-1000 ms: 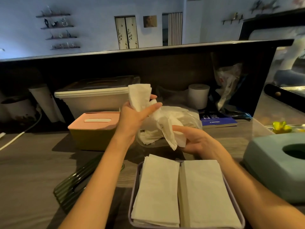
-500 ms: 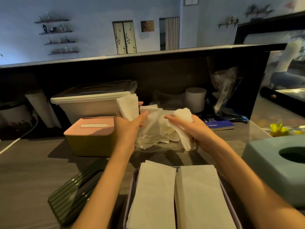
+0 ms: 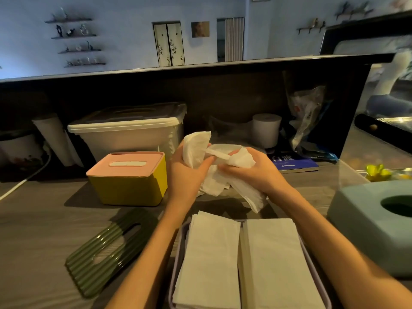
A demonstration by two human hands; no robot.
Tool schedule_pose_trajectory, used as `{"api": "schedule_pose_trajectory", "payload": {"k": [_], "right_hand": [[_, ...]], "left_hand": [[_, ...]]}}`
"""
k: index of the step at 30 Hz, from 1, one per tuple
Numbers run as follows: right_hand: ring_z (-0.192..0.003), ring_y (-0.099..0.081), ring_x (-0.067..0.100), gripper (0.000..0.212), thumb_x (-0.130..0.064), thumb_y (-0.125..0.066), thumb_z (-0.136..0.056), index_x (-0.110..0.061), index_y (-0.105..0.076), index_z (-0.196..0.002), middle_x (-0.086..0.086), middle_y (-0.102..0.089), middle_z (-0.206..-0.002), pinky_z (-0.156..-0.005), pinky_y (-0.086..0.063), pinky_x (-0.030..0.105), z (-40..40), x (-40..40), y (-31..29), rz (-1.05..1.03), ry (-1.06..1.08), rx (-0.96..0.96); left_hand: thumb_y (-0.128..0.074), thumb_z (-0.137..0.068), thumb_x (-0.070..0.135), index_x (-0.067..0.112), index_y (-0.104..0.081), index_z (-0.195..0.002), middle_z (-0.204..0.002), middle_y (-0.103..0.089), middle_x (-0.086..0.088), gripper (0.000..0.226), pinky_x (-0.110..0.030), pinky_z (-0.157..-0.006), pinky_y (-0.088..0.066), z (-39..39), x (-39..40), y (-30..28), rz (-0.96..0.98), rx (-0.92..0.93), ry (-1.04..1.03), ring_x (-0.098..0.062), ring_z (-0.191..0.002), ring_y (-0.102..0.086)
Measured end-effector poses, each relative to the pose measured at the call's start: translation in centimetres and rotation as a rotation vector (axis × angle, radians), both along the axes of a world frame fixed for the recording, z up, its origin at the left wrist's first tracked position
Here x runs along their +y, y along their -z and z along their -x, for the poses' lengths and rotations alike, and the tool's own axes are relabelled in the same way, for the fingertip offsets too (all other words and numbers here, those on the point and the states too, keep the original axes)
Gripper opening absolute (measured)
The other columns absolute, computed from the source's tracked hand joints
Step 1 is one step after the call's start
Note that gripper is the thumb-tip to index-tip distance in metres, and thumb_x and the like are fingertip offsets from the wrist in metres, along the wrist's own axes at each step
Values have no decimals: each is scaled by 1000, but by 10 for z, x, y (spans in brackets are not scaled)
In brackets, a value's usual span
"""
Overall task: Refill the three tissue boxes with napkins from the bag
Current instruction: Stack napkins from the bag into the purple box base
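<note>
Both hands have closed in together since a second ago: my left hand (image 3: 189, 172) grips one folded white paper napkin (image 3: 195, 148), my right hand (image 3: 252, 172) clutches the crumpled clear plastic bag (image 3: 225, 175) above two white napkin stacks (image 3: 211, 259) in the open lilac tray box (image 3: 184, 233); I count three boxes.

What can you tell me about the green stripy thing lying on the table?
The green ribbed lid looks like glossy dark green plastic, with ridges running along its length and a long slot cut through its middle for pulling tissues. It lies flat on the wooden table, angled diagonally, off its box. It sits left of the open box of white napkins and in front of the yellow box with the pink lid. No hand touches it.
</note>
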State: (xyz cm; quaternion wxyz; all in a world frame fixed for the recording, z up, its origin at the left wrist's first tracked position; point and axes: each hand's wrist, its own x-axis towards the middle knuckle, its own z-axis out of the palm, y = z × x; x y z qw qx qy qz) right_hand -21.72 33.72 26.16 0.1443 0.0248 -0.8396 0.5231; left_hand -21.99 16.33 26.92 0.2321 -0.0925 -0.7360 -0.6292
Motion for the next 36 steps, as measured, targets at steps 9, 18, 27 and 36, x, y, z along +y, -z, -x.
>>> {"api": "schedule_pose_trajectory", "payload": {"k": [9,18,27,36], "right_hand": [[-96,-67,9,24,-27,-80,-87,-34,-72,-108,-15,-70,-100,-74,-56,22,3,17,-3,159,-32,118],[-87,-65,-3,20,-45,-79,-83,-37,-71,-100,-23,-67,-91,-67,-46,10,-3,5,-5,-136,20,235],[-88,-70,11,26,-40,-75,-87,-28,-70,-110,-8,-72,-95,-69,-58,21,-7,19,-16,194,-125,30],[-91,-70,14,30,-47,-78,-82,-36,-65,-107,-10,-72,-95,-73,-55,25,-9,15,-18,97,-170,-139]], "left_hand": [[-85,-79,27,22,-51,-120,-104,-61,10,53,-17,-67,-56,6,-9,2,-252,-201,13,-7,-94,-63],[-86,-76,32,30,-47,-120,-101,-58,14,60,-14,-66,-51,2,-2,4,-87,-176,88,-2,-88,-60],[-75,-90,29,21,-45,-125,-92,-56,10,47,-13,-56,-44,3,-9,14,9,-426,140,-2,-73,-56],[-43,-107,37,6,-46,-145,-140,-56,-13,50,-32,-79,-54,-11,1,-6,-398,-790,412,-36,-130,-54]]}}
